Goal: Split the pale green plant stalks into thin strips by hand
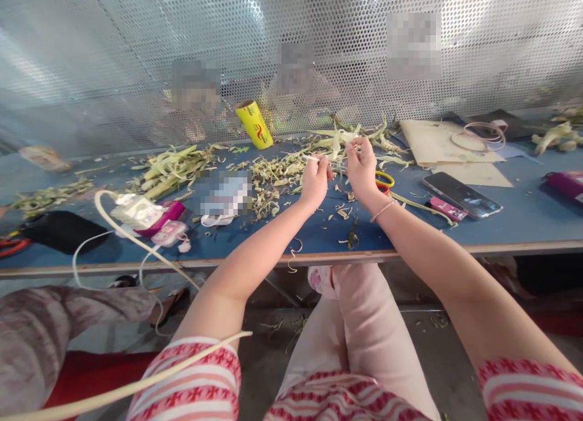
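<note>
Over the blue table, my left hand and my right hand are held close together. The left fingers are pinched on a thin pale plant strip, whose end pokes out past the thumb. My right hand is closed at the fingertips on a pale green, leafy plant piece; its lower part is hidden by the fingers. Loose plant peelings lie in a heap left of and behind both hands. Beside the right wrist are scissors with yellow and red handles, partly covered by that hand.
A yellow cardboard tube stands tilted near the perforated metal panel. A phone, a pink lighter-like item and brown paper lie to the right. Leftward are a stalk bundle, chargers with cables and a black pouch.
</note>
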`<state>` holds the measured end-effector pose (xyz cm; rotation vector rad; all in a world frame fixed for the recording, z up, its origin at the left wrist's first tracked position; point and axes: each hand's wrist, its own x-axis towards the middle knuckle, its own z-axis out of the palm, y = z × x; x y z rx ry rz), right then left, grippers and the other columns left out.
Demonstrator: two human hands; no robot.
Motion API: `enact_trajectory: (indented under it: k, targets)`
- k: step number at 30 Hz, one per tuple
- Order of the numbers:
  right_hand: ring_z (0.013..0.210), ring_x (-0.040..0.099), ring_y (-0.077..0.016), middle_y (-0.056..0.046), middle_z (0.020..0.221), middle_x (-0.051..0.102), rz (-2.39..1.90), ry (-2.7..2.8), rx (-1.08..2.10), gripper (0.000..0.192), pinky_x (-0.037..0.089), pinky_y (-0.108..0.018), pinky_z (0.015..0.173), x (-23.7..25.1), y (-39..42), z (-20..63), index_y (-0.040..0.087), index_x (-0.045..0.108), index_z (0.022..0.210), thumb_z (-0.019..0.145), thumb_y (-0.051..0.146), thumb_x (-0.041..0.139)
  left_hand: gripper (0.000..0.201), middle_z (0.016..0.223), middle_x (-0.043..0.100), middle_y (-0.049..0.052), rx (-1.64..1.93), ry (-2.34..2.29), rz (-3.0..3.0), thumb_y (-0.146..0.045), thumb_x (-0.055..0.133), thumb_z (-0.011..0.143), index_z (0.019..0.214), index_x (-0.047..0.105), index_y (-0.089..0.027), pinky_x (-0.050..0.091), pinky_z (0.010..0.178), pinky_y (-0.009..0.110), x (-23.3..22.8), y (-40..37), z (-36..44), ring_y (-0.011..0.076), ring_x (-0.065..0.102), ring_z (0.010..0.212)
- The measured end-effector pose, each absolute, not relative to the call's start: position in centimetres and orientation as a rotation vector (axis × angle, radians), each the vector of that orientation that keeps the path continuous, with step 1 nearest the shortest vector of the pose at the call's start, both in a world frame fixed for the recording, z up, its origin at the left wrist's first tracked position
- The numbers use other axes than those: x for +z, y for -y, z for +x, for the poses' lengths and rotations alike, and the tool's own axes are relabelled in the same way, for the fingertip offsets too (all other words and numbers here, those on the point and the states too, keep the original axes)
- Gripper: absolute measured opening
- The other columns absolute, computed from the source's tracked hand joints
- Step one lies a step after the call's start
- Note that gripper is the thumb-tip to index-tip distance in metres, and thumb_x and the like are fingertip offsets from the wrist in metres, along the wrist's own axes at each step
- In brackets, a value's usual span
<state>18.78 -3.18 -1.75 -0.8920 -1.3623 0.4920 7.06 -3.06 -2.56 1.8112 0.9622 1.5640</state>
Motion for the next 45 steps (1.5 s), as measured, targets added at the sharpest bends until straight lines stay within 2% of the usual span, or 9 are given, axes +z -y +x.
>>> enact_trajectory:
  k: [7,14,21,26,28,31,35,45]
  targets:
    - [0.048,0.034,-0.0103,0.003,0.060,0.037,-0.894,1.344,0.541,0.034,0.027,-0.025,0.041,-1.7,3.3,18.7,0.028,0.046,0.103,0.089,0.058,0.042,0.052,0.058,0.046,-0.001,1.548,-0.972,1.604,-0.072,0.037,0.079,0.081,0.045,-0.021,0.039,0.051,0.027,-2.5,2.2,6.8,0.0110,0.049,0.052]
    - [0.049,0.036,-0.0100,0.004,0.061,0.036,-0.890,1.430,0.362,0.033,0.031,-0.026,0.046,-1.6,3.8,19.3,0.026,0.047,0.099,0.091,0.057,0.039,0.049,0.053,0.049,-0.002,1.215,-0.770,1.613,-0.065,0.045,0.083,0.081,0.056,-0.017,0.029,0.045,0.023,-1.7,3.3,6.7,0.0057,0.034,0.042]
    - [0.049,0.037,-0.0097,0.006,0.054,0.036,-0.925,1.572,0.281,0.026,0.034,-0.027,0.053,-1.0,5.2,18.8,0.023,0.042,0.074,0.093,0.041,0.041,0.030,0.058,0.058,0.000,1.323,-0.824,1.636,-0.044,0.055,0.086,0.073,0.057,-0.016,0.042,0.055,0.023,-0.9,4.1,6.5,0.0071,0.050,0.051]
    - [0.053,0.036,-0.0099,0.005,0.057,0.037,-0.978,1.637,0.120,0.024,0.035,-0.028,0.058,-0.5,5.5,18.8,0.023,0.035,0.068,0.089,0.024,0.047,0.024,0.060,0.058,0.000,1.342,-0.819,1.417,-0.037,0.059,0.085,0.073,0.056,-0.017,0.045,0.058,0.023,-0.6,4.2,6.6,0.0082,0.055,0.056]
    - [0.055,0.037,-0.0101,0.004,0.059,0.038,-0.970,1.654,0.092,0.025,0.036,-0.028,0.059,-0.4,5.5,18.9,0.023,0.033,0.068,0.088,0.021,0.047,0.022,0.059,0.057,-0.001,1.322,-0.786,1.307,-0.032,0.060,0.085,0.070,0.054,-0.016,0.042,0.055,0.021,-0.4,4.4,6.6,0.0068,0.052,0.054]
    - [0.059,0.039,-0.0109,0.003,0.062,0.040,-0.940,1.702,0.054,0.025,0.037,-0.028,0.061,-0.4,5.5,19.0,0.023,0.032,0.068,0.088,0.019,0.047,0.025,0.054,0.052,-0.002,1.292,-0.746,1.227,-0.021,0.060,0.084,0.062,0.048,-0.015,0.031,0.046,0.018,0.1,4.8,6.6,0.0031,0.040,0.045]
    - [0.062,0.042,-0.0123,0.002,0.064,0.042,-0.913,1.759,0.008,0.023,0.039,-0.029,0.063,-0.6,5.3,19.2,0.023,0.033,0.069,0.088,0.018,0.045,0.024,0.054,0.049,-0.003,1.244,-0.739,1.170,-0.013,0.060,0.082,0.061,0.048,-0.015,0.017,0.040,0.021,0.6,5.1,6.4,0.0008,0.024,0.040]
    - [0.067,0.046,-0.0142,-0.001,0.068,0.047,-0.903,1.801,-0.054,0.020,0.042,-0.032,0.065,-0.9,4.8,19.6,0.022,0.043,0.073,0.092,0.024,0.043,0.017,0.046,0.040,-0.006,1.234,-0.704,1.090,-0.004,0.056,0.078,0.064,0.058,-0.013,0.016,0.039,0.019,0.8,5.3,6.3,0.0003,0.022,0.037]
